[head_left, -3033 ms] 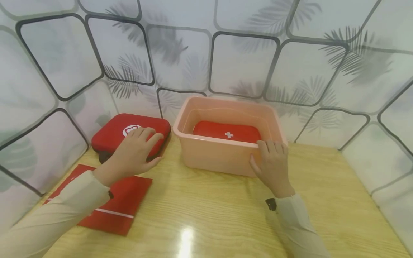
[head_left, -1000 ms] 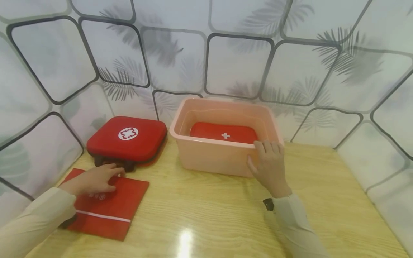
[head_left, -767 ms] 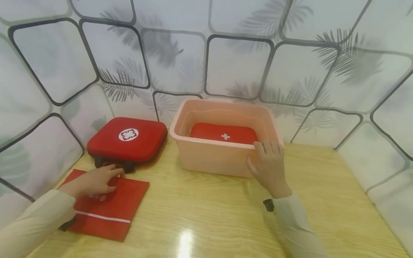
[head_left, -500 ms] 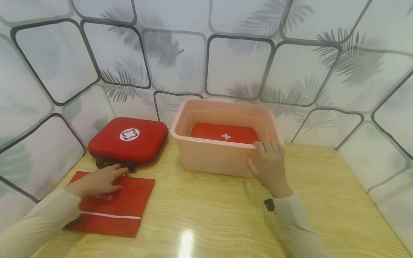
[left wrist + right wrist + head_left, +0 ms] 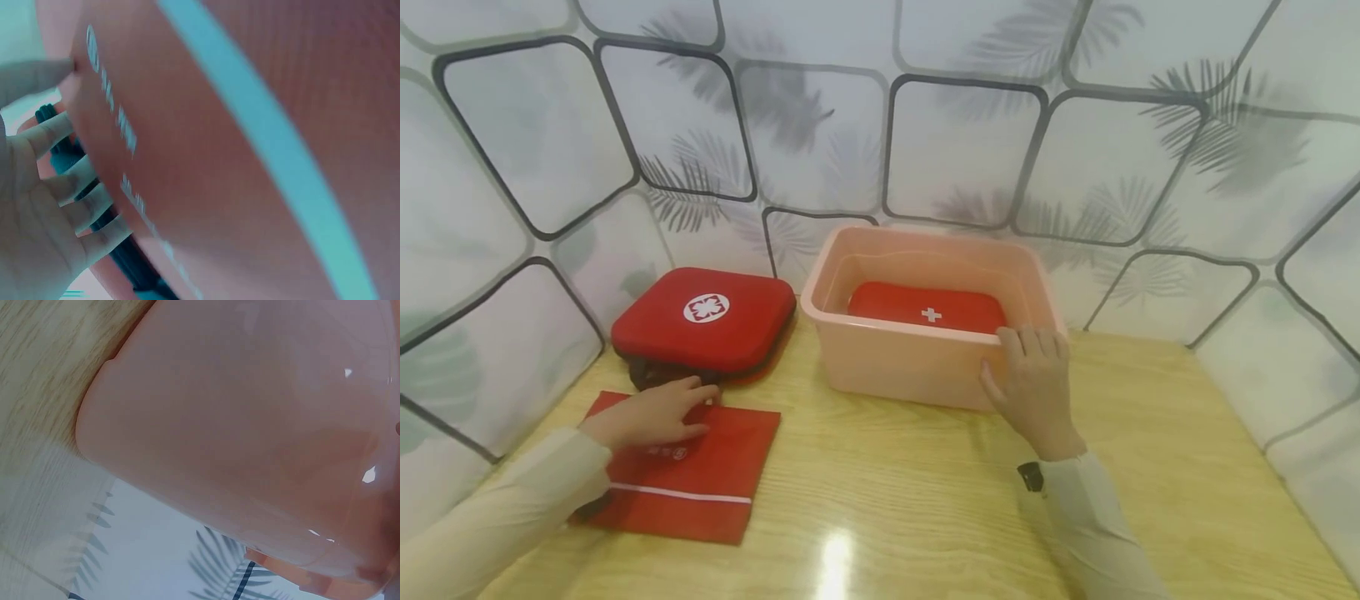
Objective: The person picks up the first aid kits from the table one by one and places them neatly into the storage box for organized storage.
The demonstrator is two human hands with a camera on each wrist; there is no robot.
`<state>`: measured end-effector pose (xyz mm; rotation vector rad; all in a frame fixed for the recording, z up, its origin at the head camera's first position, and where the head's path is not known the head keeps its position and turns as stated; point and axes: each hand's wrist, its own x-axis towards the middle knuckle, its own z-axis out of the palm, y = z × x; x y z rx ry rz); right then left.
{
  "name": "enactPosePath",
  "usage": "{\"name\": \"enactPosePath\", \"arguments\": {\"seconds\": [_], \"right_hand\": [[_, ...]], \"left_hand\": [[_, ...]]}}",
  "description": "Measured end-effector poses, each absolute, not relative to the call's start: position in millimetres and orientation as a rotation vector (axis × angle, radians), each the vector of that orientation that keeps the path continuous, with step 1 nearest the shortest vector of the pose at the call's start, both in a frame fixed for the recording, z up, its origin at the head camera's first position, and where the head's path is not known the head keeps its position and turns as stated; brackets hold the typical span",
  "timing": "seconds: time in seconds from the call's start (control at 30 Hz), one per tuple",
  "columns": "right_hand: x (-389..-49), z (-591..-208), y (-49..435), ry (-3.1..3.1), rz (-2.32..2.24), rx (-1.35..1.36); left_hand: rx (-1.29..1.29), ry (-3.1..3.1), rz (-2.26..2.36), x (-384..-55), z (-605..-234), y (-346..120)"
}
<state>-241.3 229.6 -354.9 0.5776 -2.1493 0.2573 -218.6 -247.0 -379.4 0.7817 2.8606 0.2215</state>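
A pink tub (image 5: 902,367) sits mid-view on the tabletop (image 5: 910,492), a red pouch (image 5: 891,307) inside. At 4 o'clock, the right hand (image 5: 1032,383) holds its rim. At 9 o'clock: a red case (image 5: 748,312). At 8 o'clock, the left hand (image 5: 658,412) touches a flat red bag (image 5: 685,518).

A pale wall covering (image 5: 820,137) printed with rounded grey and black outlines (image 5: 970,82) rises behind a light, wood-grained bench (image 5: 910,492) and along both sides of it, its lower edge meeting the bench top. Feathery grey palm fronds (image 5: 1201,115) cross the pattern, some dark and crisp, others faded, while faint green leaf shapes (image 5: 437,367) tint the far left. A white glare (image 5: 835,562) shines on the wood at the lower center of the head view. The right wrist view shows grain at upper left and fronds below.
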Motion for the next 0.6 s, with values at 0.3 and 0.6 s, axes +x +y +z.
{"name": "enactPosePath", "arguments": {"seconds": [0.3,0.6], "right_hand": [[-241,-356,230,-2.137,0.277,0.577],[-241,-355,230,-2.151,0.262,0.58]], "left_hand": [[0.736,2.784,0.192,-219,-368,-263],[0.713,2.764,0.231,-219,-368,-264]]}}
